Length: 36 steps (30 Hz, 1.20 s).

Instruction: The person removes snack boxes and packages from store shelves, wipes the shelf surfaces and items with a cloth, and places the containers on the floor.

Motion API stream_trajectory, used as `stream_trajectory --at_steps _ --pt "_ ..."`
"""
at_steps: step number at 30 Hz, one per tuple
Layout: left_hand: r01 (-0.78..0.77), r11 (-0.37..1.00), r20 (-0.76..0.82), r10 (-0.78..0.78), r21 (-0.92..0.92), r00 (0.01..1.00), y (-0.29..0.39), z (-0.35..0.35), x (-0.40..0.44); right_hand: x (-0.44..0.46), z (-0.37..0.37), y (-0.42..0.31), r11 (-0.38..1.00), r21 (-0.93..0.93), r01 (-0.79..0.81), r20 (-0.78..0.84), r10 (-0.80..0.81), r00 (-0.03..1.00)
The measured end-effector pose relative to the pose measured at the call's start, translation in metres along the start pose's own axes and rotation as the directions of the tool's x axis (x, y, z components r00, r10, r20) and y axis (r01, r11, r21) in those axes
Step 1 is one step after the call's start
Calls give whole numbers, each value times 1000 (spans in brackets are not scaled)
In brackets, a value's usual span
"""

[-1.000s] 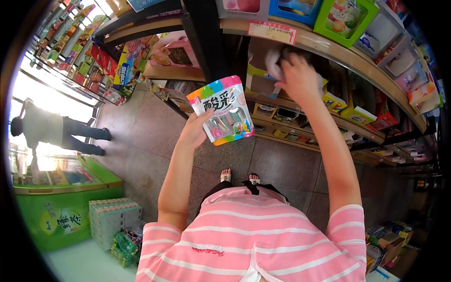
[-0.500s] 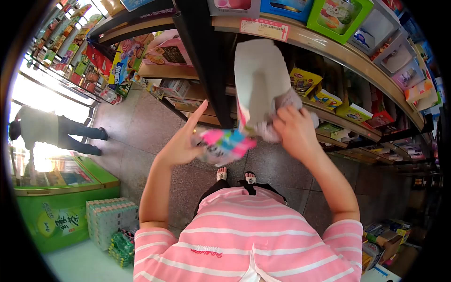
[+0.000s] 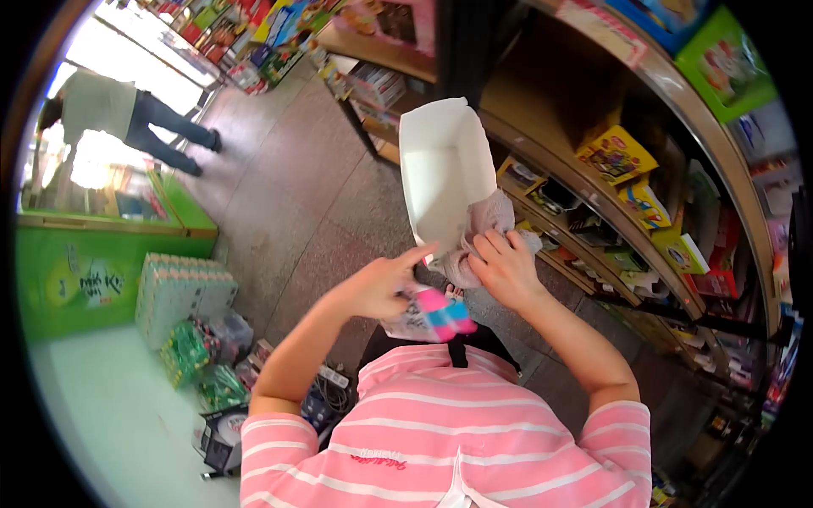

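Note:
An open white cardboard box [image 3: 442, 161] is held in front of me, its pale inside facing up. My right hand [image 3: 504, 269] is closed around a crumpled grey cloth [image 3: 491, 216] pressed against the box's near right corner. Beside the box's near left edge is my left hand [image 3: 377, 286], its index finger stretched toward the rim. The other fingers close on a blurred pink, blue and white packet [image 3: 440, 313], which hangs below the palm; its contents cannot be made out.
Shelves [image 3: 584, 199] curve along the right, holding a yellow snack box [image 3: 616, 155] and several other packages. A green freezer [image 3: 93, 271] and stacked cartons [image 3: 182, 292] stand at left. A person [image 3: 127, 114] is near the bright doorway, and bagged goods [image 3: 216, 385] lie below the cartons.
My view has turned, and the shelves sit farther right. The left hand with the packet has come nearer the box and my body. The box's inside shows more fully; the right hand still grips the cloth.

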State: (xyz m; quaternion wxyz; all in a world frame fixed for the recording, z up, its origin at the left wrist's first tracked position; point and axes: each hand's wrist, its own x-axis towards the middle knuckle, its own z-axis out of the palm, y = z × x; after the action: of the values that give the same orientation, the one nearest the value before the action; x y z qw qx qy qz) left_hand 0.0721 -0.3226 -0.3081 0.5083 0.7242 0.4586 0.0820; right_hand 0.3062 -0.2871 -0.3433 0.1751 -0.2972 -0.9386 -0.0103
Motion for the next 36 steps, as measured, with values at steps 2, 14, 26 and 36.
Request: stream_trajectory --at_steps 2,14,26,36 --pt "73 992 -113 -61 107 992 -19 31 15 11 16 -9 999 17 28 26 -28 999" --pt "307 870 -631 6 385 776 -73 12 -13 60 4 -9 258 718 -646 409 595 692" --pt "18 657 -419 460 753 783 -81 -20 -54 182 157 -8 611 22 -792 440 705 556" --pt "-142 568 -279 589 811 758 -81 -36 -53 167 193 20 558 628 -542 424 339 840"
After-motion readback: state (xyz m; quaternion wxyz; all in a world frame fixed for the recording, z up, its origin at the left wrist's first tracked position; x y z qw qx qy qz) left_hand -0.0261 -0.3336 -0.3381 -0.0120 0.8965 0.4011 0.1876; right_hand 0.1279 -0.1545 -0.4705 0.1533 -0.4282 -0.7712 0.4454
